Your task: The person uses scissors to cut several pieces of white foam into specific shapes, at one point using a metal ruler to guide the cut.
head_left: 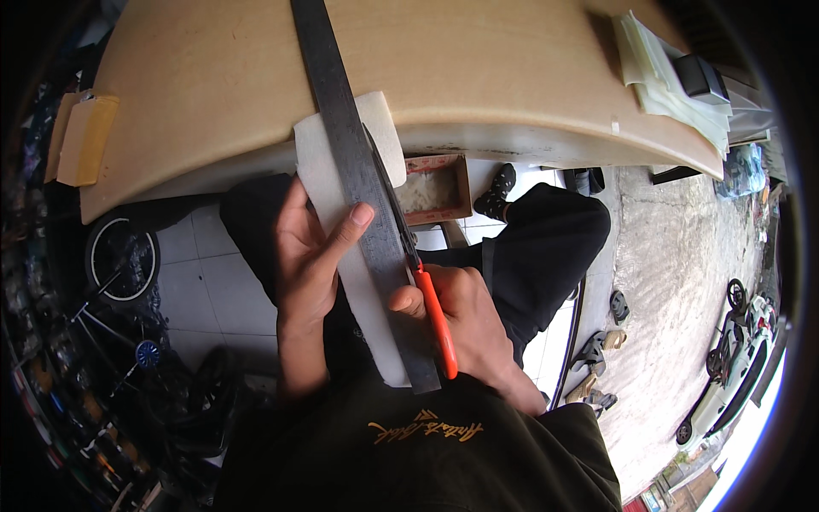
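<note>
A long flat dark strip [341,128], like a metal ruler, runs from the table down toward my lap. Under it lies a thick white sheet [317,162] of soft-looking material, its upper end over the table edge. My left hand [309,256] grips both from the left, thumb on the strip and fingers beneath the sheet. With my right hand [473,320] I hold scissors with an orange handle [438,328]. Their dark blades lie along the strip's right edge, with the sheet showing on both sides near the tips. My right thumb rests over the strip.
The wooden table [512,60] has a curved front edge. A folded piece of yellow-brown card [89,141] sits at its left end, pale sheets [657,77] at its right. Below stands an open box [435,189]. A bicycle wheel [124,258] is at left, sandals [590,352] at right.
</note>
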The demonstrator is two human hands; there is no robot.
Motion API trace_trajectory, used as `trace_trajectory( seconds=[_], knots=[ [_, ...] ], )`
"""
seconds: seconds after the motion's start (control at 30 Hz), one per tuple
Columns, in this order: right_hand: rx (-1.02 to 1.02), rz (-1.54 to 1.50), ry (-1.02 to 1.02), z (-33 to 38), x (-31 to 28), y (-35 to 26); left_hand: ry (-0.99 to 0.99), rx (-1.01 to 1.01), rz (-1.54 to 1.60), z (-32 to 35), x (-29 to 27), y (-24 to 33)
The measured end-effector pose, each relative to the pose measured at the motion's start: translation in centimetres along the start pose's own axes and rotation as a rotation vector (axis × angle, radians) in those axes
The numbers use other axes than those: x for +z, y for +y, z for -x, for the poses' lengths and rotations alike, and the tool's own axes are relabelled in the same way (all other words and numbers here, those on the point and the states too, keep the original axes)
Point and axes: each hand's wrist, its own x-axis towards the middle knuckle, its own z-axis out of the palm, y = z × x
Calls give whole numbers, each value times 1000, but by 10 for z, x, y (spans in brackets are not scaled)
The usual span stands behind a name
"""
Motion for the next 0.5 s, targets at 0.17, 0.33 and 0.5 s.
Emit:
trace_trajectory(
  seconds=[0.17,0.33,0.5],
  knots=[
    [-16,-104,44,2,6,1,-23,20,-35,-3,-1,-2],
    [-32,-7,-10,3,3,6,-51,5,-18,1,-3,-1],
    [-62,11,-47,6,3,5,-51,-13,17,3,-7,-3]
  ],
)
